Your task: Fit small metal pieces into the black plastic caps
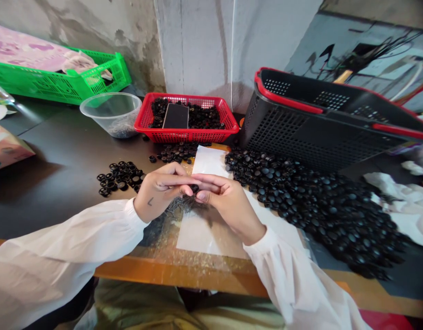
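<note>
A small black part [194,188] is sitting in the narrow grip of left hand [159,187] and right hand [228,197], above the worktop [62,158] behind its front edge; black caps [314,201] are lying toward its right edge, a red basket [186,135] toward its back.

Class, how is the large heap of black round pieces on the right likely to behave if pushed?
The heap of black pieces would probably spread rather than move as one, since they lie loosely piled. Their shiny, smooth-looking tops suggest they may slip over one another. Being rounded, strays might roll if tipped on edge.
</note>
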{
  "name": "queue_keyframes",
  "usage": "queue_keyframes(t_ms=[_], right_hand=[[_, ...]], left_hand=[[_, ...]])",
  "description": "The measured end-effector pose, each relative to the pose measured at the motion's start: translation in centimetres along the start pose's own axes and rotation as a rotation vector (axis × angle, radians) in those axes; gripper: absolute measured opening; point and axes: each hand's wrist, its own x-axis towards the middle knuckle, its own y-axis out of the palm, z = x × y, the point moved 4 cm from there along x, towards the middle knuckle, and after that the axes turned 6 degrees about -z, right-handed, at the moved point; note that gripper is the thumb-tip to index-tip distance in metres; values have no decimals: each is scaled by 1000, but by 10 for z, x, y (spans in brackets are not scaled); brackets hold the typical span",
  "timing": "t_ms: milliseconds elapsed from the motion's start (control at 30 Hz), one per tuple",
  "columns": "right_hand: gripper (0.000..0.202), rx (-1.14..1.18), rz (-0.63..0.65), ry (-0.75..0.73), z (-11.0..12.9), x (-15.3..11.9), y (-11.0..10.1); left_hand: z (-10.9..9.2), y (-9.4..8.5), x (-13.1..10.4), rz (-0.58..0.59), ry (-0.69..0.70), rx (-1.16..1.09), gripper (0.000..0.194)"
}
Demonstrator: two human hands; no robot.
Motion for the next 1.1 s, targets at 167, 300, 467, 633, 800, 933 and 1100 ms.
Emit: queue_keyframes(t_ms=[167, 300, 467, 633, 800, 933, 1100], right_hand=[[40, -17, -59, 1, -4, -1, -1], [38, 13, -92, -9, -5, -3, 1], [38, 13, -120, -15, -5, -4, 2], [40, -77, -132, -16, -1, -4, 0], [43, -158, -97, -57, 7, -6, -1], [44, -179, -93, -68, 7, -6, 0], [42, -164, -109, -107, 6, -8, 2]], left_hand=[[1, 3, -4, -10, -34, -59, 20], [0, 7, -9, -20, -114, -149, 21], [-3, 11, -12, -11, -165, -265, 20], [-9, 13, -8, 9, -189, -297, 17], [-13, 12, -5, 38, -140, -267, 16], [-12, 10, -6, 0, -161, -303, 15], [-14, 10, -8, -66, -234, -270, 15]])
